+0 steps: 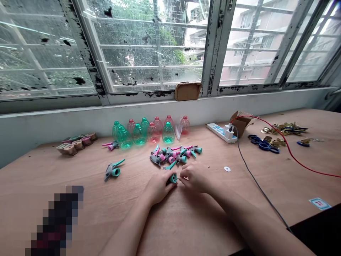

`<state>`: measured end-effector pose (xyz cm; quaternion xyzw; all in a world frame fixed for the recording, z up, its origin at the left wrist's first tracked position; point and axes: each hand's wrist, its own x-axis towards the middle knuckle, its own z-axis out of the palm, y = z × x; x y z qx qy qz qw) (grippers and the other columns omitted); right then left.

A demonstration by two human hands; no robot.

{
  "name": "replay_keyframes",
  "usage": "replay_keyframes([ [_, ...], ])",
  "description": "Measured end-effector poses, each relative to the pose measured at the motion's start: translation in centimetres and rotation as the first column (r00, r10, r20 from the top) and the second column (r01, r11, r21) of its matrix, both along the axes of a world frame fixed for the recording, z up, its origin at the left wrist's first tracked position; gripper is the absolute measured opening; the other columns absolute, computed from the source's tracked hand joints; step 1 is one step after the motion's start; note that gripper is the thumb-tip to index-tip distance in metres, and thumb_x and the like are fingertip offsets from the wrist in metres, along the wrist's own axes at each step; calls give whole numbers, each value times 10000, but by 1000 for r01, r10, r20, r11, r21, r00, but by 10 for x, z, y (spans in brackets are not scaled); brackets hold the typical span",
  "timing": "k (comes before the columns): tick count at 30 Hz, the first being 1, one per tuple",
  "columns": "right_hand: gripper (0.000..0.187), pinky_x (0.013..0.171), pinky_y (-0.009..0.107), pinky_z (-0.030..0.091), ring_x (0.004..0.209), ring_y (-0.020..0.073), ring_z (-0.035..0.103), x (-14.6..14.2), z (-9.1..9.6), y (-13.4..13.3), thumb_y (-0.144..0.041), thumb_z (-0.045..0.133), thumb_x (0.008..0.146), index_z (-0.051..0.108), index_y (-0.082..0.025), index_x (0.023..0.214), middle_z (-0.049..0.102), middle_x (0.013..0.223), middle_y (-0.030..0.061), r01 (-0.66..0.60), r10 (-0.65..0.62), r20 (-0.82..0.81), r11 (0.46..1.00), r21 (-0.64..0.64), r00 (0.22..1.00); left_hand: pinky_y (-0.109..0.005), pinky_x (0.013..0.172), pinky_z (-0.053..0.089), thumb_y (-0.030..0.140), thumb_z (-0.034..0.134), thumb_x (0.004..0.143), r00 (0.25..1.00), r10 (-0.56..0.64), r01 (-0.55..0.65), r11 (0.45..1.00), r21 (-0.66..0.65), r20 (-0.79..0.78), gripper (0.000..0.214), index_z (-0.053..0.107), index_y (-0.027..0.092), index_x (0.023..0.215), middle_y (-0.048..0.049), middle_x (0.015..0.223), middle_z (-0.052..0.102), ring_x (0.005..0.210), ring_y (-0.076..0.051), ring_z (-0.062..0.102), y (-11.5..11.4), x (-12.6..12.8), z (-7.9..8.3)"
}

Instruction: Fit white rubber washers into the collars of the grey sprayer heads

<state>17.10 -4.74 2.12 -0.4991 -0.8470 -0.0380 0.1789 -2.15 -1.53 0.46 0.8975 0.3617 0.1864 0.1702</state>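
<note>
My left hand (pixel 159 186) is closed around a grey and teal trigger spray head (pixel 173 178), its round teal collar turned to the right. My right hand (pixel 195 176) is closed in a pinch just beside that collar. A thin, short piece shows between its fingertips and the collar, too small to name. Right behind my hands lies a pile of spray heads (pixel 174 155) in grey, pink and teal. Another teal and grey spray head (pixel 113 170) lies apart to the left, and a pink one (pixel 111 145) lies behind it.
Green and red clear bottles (pixel 139 135) stand along the wall. Wrapped bundles (pixel 77 144) lie far left. To the right are a white disc (pixel 227 169), a power strip (pixel 221 133) with cables, a cardboard box (pixel 241 124), blue-ringed pieces (pixel 263 145) and brass-coloured parts (pixel 287 128).
</note>
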Motion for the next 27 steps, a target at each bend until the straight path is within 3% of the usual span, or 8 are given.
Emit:
replay_keyframes([
  [4,198,546,260,271,572,116,525,6,-5,6,-250,611,799,697,-213,624,658,635,5,-88,85,-135,996,-16,987,-285,809,441,191,569,800,998,-47,48,999,-18,46,201,618,239,989,-33,1014,668,943,-207,576,0,-1,0],
  [7,189,568,260,279,604,120,535,7,-7,9,-264,618,803,691,-215,636,666,653,3,-62,60,-164,998,-8,985,-278,807,440,176,554,805,996,-24,25,1000,-12,82,208,608,241,996,-26,1043,669,949,-203,583,1,0,-1],
  [14,271,532,286,197,599,130,525,-3,-3,2,-333,560,866,664,-197,656,660,711,32,135,-132,-52,989,55,990,-267,677,417,296,600,806,989,140,-141,990,27,48,219,642,264,1018,-15,902,703,798,-203,634,2,2,-2],
  [20,270,546,284,214,702,138,557,-9,-12,4,-249,484,925,659,-197,726,652,761,31,83,-88,14,974,211,996,-278,686,420,323,538,856,979,195,-197,980,40,54,220,646,257,1037,-27,910,713,808,-217,648,-3,2,0],
  [23,303,551,287,220,700,135,567,-9,-14,5,-285,468,937,663,-192,725,662,768,33,48,-56,37,981,190,998,-273,701,433,281,553,837,988,150,-151,988,41,30,224,644,249,1040,-31,928,710,836,-216,647,-2,-1,0],
  [27,332,538,289,208,620,122,560,-8,-12,4,-321,463,929,676,-188,711,675,768,29,107,-114,69,990,97,991,-261,746,447,196,549,811,999,42,-41,998,52,-17,273,634,257,1063,-29,1008,696,910,-207,638,2,-6,-2],
])
